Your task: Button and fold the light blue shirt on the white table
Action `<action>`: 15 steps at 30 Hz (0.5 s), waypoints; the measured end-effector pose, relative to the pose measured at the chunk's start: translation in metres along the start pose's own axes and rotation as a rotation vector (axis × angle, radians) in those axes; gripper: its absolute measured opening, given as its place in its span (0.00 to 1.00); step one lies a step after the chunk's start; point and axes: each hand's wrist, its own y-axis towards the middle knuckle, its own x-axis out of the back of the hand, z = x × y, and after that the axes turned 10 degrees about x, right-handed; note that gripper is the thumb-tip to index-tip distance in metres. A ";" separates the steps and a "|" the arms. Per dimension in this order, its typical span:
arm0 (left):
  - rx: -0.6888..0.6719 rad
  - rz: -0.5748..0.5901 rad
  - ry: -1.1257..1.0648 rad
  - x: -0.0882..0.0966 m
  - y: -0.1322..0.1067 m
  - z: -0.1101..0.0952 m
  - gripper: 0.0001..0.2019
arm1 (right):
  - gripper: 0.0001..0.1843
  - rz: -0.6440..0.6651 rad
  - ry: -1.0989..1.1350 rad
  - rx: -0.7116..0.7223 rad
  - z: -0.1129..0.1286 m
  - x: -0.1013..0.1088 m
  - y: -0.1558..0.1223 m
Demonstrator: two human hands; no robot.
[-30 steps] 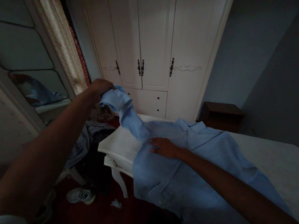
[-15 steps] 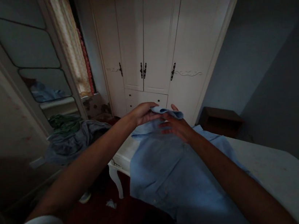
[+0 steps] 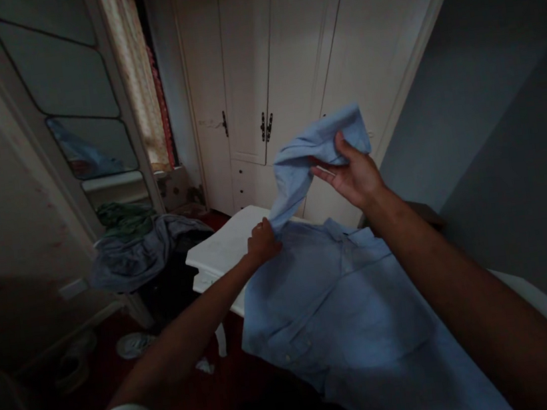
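A light blue button-up shirt point(image 3: 337, 304) lies spread over a white table point(image 3: 227, 238), its near part hanging over the front edge. One sleeve point(image 3: 293, 162) is lifted off the table and stretched up to the right. My left hand point(image 3: 263, 241) is closed around the sleeve close to the shirt's shoulder. Higher up and to the right, my right hand point(image 3: 356, 170) grips the sleeve near its cuff, with the thumb on the near side and some fingers behind the cloth. The collar lies at the table's far side.
A heap of grey and green clothes point(image 3: 133, 250) sits at the left, beside a mirror-panelled door point(image 3: 63, 64). A white wardrobe point(image 3: 243, 54) stands behind the table. Footwear point(image 3: 133, 344) and a crumpled scrap point(image 3: 205, 366) lie on the dark red floor.
My right hand has moved up and right, drawing the sleeve out long. My left hand has come down nearer the shirt's shoulder and closed there. Earlier both hands were together at the cuff.
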 end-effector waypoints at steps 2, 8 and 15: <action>0.032 0.024 -0.005 -0.014 0.004 0.004 0.35 | 0.16 0.009 -0.025 0.002 0.011 0.003 -0.001; 0.053 0.073 -0.070 -0.032 0.024 0.025 0.16 | 0.13 -0.004 -0.067 0.033 0.050 0.047 -0.031; -0.168 0.026 -0.134 -0.035 0.024 0.042 0.29 | 0.34 0.126 -0.566 -0.175 0.081 0.135 -0.113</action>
